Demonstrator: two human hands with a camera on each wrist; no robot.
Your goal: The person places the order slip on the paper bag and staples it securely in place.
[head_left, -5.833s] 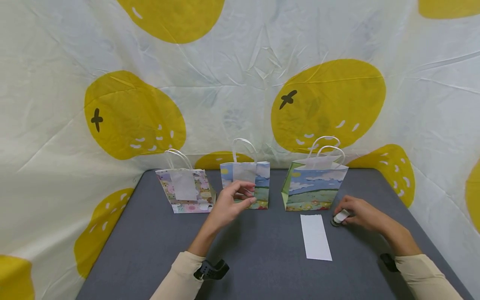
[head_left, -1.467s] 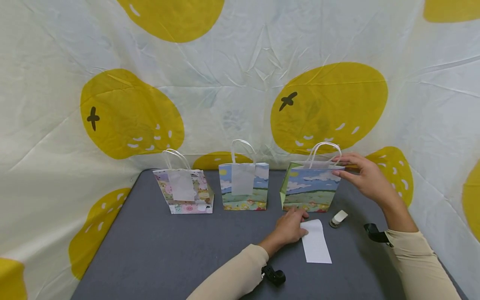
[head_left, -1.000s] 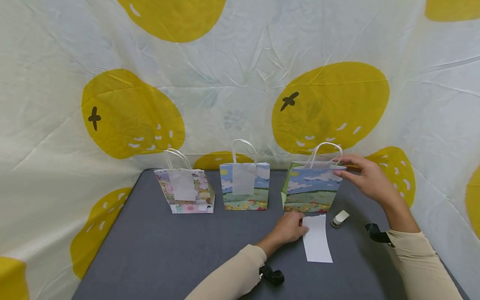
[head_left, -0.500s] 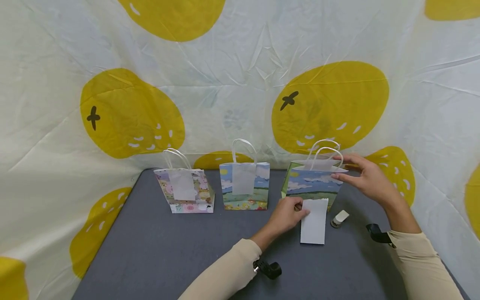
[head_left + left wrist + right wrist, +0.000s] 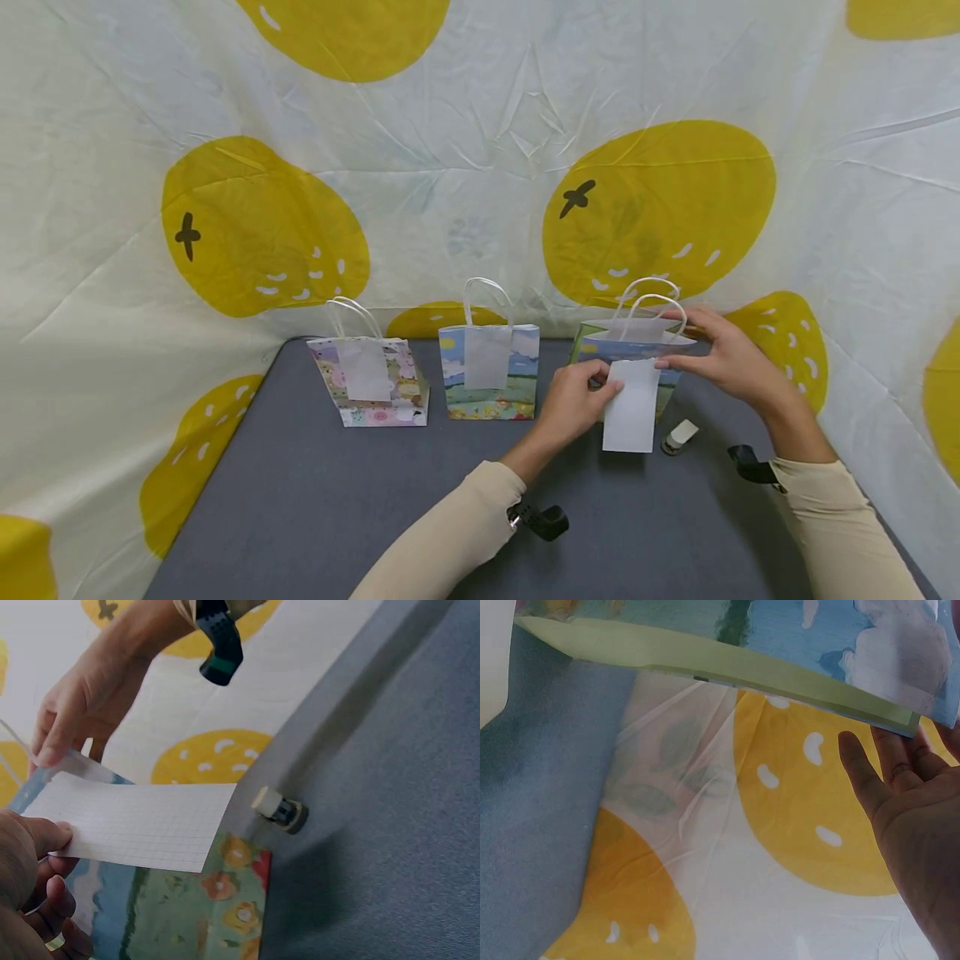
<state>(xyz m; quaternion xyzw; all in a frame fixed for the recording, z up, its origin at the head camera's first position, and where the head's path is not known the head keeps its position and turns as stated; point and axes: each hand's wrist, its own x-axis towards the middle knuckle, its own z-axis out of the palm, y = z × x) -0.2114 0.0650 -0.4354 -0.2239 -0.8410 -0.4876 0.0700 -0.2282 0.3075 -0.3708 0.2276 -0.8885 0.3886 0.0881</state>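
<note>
My left hand (image 5: pixel 570 404) pinches a white paper strip (image 5: pixel 630 410) between thumb and fingers. The strip hangs in front of the right-hand paper gift bag (image 5: pixel 600 348), which has a landscape print and white handles. Faint grid lines show on the strip (image 5: pixel 142 825) in the left wrist view. My right hand (image 5: pixel 723 357) pinches that bag's upper right corner, thumb in front and fingers behind. Its fingertips are partly hidden by the bag (image 5: pixel 780 645) in the right wrist view. I cannot tell whether the strip touches the bag.
A small white-topped item with a dark base (image 5: pixel 679 437) stands right of the strip on the grey table (image 5: pixel 300 517). Left of the held bag stand a landscape gift bag (image 5: pixel 525 367) and an animal-print one (image 5: pixel 408 387), each with a white strip on its front. A lemon-patterned curtain (image 5: pixel 465 225) hangs behind.
My left hand has lifted the paper strip off the table and raised it before the right bag. The right hand earlier held the small item, then moved to the bag's corner and stays there.
</note>
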